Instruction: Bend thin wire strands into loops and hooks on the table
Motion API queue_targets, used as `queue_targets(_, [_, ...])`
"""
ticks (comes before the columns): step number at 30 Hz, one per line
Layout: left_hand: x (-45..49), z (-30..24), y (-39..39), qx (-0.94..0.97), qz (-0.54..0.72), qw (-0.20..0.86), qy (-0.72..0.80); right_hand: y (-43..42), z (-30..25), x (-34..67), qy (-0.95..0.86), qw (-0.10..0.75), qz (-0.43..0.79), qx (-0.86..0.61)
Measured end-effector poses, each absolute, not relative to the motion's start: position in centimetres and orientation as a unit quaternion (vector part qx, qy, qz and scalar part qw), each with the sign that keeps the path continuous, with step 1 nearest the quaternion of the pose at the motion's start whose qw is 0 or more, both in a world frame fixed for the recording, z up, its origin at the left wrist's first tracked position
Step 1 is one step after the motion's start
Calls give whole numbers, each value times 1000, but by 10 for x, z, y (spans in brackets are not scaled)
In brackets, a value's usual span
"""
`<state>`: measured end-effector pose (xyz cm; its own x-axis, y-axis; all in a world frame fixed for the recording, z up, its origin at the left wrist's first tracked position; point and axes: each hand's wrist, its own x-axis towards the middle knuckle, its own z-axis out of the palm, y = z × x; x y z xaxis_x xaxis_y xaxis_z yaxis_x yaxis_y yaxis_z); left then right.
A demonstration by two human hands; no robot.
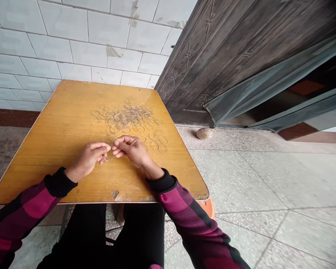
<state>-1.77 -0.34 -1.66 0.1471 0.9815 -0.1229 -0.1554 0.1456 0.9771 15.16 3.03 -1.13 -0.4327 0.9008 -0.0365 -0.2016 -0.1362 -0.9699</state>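
Over the near middle of the wooden table (81, 93), my two hands meet almost fingertip to fingertip. My left hand (86, 158) is closed in a pinch on a thin wire ring (109, 159), part of which shows below the fingers. My right hand (134, 151) also pinches, thumb against forefinger, at the upper side of that ring; the exact grip is hidden. Just beyond the hands lies a loose pile of thin metal wire rings (128, 116). A few separate rings (162, 139) lie right of my right hand.
A white tiled wall (72, 48) stands behind the table. To the right are a dark carved wooden door (201, 56) and a hanging grey-green curtain (240, 97). A round stone-like object (204, 133) lies on the floor by the door. An orange stool (208, 207) shows under the table's right corner.
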Motion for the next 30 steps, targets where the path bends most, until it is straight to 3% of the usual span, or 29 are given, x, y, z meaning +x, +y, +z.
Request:
queue_targets(5, [-17,-18,-3,438,483,628,425,28,-12,150,-548,450,608,-357])
queue_targets(20, [-13,-13,-5,419,495,621,439,26,-19,142,-549,481,569,-378])
queue_targets(30, [-16,-19,-2,468,503,558,465,28,-21,141,-478,449,663,-361])
